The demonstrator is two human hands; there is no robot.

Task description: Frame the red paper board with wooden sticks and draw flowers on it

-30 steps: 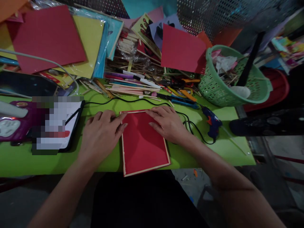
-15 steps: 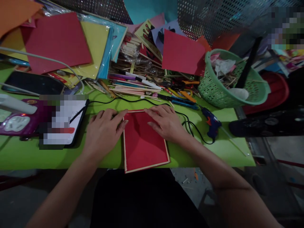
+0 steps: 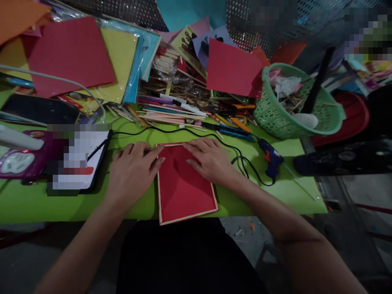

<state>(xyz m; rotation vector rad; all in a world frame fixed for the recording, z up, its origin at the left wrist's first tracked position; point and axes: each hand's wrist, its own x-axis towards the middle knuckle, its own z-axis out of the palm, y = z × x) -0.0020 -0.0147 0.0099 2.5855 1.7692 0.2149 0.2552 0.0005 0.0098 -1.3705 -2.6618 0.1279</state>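
A red rectangular card (image 3: 187,190) lies flat on the green tabletop (image 3: 134,206) in front of me, its near edge slightly past the table's edge. Thin pale sticks (image 3: 190,216) border the card. My left hand (image 3: 130,167) rests at its far left corner, index fingertip on the border and thumb apart over the red surface. Across from it, my right hand (image 3: 212,161) presses fingertips on the far border near the right corner, covering that corner. Its thumb is spread away from the index finger. Both hands touch the card without wrapping round it.
A blue glue gun (image 3: 271,157) with a black cord lies to the right, below a green basket (image 3: 272,114) of scraps. Loose sticks (image 3: 171,116), pens and a blue cutter (image 3: 234,131) lie behind the card. At left are a phone (image 3: 94,171) and a purple device (image 3: 36,153).
My right hand has shifted slightly left along the far border. My left hand stays nearly in place. The whole view has moved a little.
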